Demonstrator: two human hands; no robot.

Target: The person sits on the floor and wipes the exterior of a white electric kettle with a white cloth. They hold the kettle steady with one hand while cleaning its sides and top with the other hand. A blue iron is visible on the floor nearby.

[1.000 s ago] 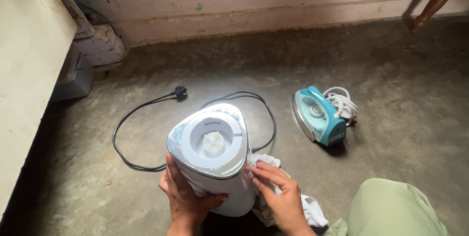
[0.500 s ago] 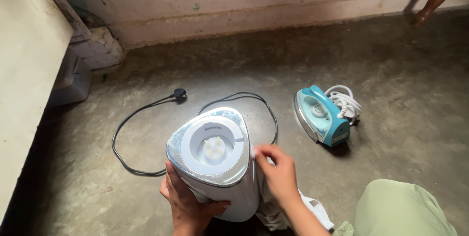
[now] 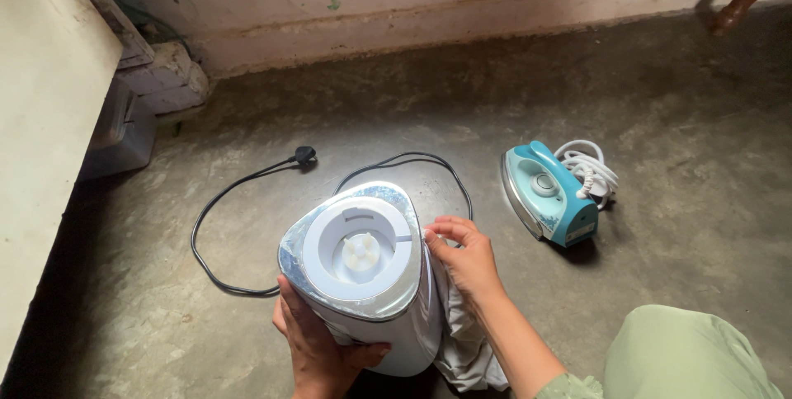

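A white blender base (image 3: 363, 271) with a silver rim and a white drive socket on top stands on the concrete floor. My left hand (image 3: 318, 341) grips its near left side. My right hand (image 3: 464, 254) presses a white cloth (image 3: 466, 341) against the base's upper right side, near the rim. The cloth hangs down to the floor beside the base.
The base's black cord (image 3: 239, 201) loops across the floor to a plug (image 3: 304, 154). A teal clothes iron (image 3: 549, 193) with a coiled white cord (image 3: 590, 169) lies to the right. A pale cabinet (image 3: 41, 102) stands left, a wall behind. My green-clad knee (image 3: 685, 354) is bottom right.
My right hand has slid the cloth up along the base's right side, from low near the floor to just under the rim. My left hand keeps its grip.
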